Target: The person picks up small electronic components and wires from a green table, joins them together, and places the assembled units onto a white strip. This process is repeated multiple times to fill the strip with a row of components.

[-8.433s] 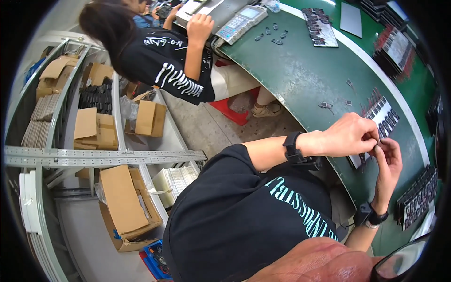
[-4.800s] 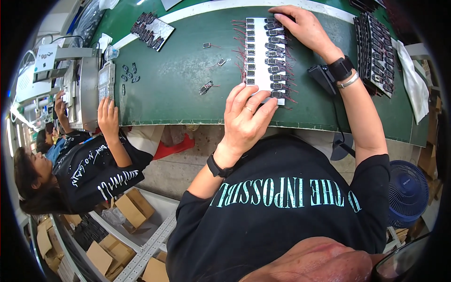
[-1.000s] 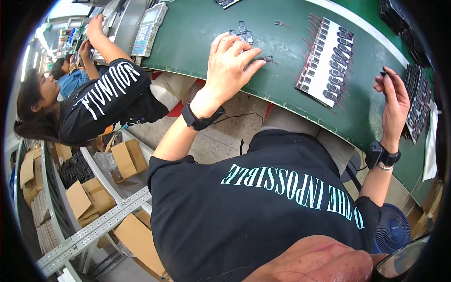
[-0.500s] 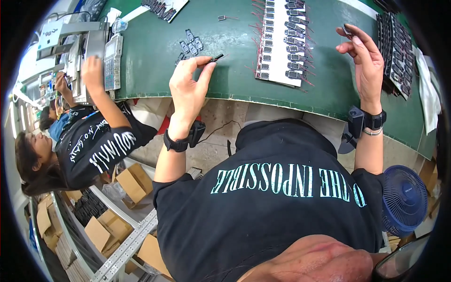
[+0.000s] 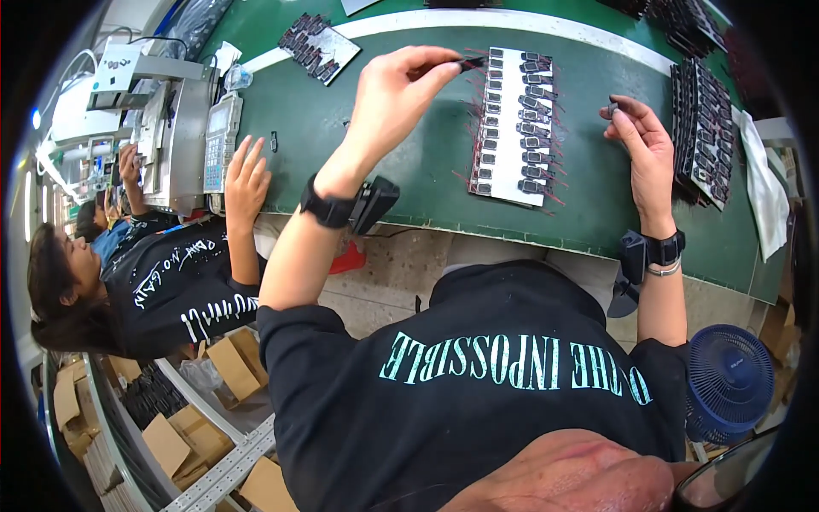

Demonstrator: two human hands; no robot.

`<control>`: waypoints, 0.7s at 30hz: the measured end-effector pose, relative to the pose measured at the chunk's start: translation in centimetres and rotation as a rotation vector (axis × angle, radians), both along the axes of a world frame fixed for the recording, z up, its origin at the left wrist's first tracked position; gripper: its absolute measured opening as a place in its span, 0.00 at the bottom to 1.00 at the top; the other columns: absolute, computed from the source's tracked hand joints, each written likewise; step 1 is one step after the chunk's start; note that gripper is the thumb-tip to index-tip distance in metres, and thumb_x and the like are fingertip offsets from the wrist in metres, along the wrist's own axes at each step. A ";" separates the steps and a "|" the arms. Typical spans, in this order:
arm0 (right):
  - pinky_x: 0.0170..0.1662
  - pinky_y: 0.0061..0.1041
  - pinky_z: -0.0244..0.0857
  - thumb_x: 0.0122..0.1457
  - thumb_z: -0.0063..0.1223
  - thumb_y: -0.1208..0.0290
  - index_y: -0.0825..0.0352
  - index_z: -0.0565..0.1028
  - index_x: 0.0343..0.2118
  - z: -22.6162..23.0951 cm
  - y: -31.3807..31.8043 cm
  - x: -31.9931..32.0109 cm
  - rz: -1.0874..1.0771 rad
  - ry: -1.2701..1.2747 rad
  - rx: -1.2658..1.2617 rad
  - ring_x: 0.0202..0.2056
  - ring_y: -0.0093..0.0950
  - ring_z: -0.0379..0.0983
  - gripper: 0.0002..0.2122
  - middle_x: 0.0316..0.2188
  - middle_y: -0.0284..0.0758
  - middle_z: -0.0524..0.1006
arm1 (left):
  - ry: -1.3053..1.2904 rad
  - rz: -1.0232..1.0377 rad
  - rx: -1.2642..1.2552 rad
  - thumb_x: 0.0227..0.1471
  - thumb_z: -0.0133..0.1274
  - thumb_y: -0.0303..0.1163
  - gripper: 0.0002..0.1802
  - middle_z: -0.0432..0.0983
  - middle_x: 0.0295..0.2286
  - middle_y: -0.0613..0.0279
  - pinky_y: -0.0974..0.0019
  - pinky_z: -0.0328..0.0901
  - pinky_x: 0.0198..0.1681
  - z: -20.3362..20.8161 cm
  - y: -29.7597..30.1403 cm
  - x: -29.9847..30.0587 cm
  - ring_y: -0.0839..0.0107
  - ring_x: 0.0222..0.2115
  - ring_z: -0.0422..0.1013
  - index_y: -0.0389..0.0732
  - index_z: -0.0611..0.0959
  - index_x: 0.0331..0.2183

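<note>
A white board (image 5: 505,175) lies on the green table between my hands. Rows of small black rectangular modules (image 5: 534,158) with thin red wires line both its long sides. My left hand (image 5: 394,98) is closed in a pinch on a small black module (image 5: 471,64), beside the board's far left corner. To the right of the board, my right hand (image 5: 641,141) pinches a small dark piece (image 5: 612,108) between thumb and forefinger; its kind is too small to make out. The other fingers of that hand are curled.
A module-covered board (image 5: 320,49) lies far left. Stacked module boards (image 5: 705,132) and a white cloth (image 5: 762,192) are at right. A co-worker's hand (image 5: 247,179) rests at the left table edge near a loose part (image 5: 274,141) and a keypad device (image 5: 218,141). A blue fan (image 5: 730,384) stands lower right.
My left hand has moved away from me and rightward, carrying the module to the board's far end. The view has shifted. The co-worker's hand has come onto the table edge.
</note>
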State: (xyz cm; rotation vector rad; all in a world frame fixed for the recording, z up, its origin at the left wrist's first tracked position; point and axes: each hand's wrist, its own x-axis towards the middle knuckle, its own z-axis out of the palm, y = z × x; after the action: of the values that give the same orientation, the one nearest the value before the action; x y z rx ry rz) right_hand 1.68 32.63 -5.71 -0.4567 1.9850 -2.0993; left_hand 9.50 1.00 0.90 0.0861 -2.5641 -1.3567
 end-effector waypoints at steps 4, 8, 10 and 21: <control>0.45 0.16 0.65 0.65 0.51 0.71 0.69 0.75 0.50 0.2 -0.3 -0.1 0.002 -0.022 0.009 0.36 0.15 0.71 0.13 0.39 0.33 0.79 | -0.021 -0.065 -0.049 0.54 0.59 0.33 0.14 0.82 0.31 0.65 0.75 0.68 0.36 -1.5 -0.9 -4.4 0.81 0.31 0.73 0.37 0.85 0.41; 0.44 0.15 0.64 0.65 0.50 0.71 0.69 0.75 0.50 0.0 -0.2 -0.2 -0.040 -0.047 -0.004 0.34 0.15 0.71 0.13 0.38 0.31 0.78 | -0.032 -0.084 0.025 0.55 0.59 0.34 0.14 0.81 0.31 0.68 0.76 0.68 0.37 -2.3 -1.9 -6.6 0.83 0.31 0.73 0.37 0.85 0.43; 0.43 0.15 0.64 0.65 0.50 0.72 0.69 0.75 0.50 0.3 -0.2 -0.6 -0.041 0.006 0.023 0.34 0.14 0.70 0.13 0.37 0.31 0.77 | -0.035 -0.086 0.070 0.55 0.59 0.33 0.14 0.81 0.31 0.68 0.75 0.68 0.38 -2.6 -2.3 -7.1 0.82 0.31 0.73 0.38 0.85 0.43; 0.42 0.15 0.63 0.66 0.48 0.72 0.69 0.76 0.51 3.4 -3.9 -4.0 0.092 0.258 0.105 0.32 0.14 0.67 0.13 0.36 0.29 0.75 | -0.330 -0.165 0.136 0.57 0.56 0.35 0.14 0.80 0.32 0.68 0.77 0.64 0.23 -4.4 -2.3 -9.4 0.83 0.23 0.71 0.37 0.83 0.43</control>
State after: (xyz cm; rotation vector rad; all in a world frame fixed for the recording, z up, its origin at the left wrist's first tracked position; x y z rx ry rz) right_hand -2.31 28.78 -2.35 -0.8177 2.1524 -1.9537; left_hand 0.06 -1.31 -3.51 0.1350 -2.7928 -1.7054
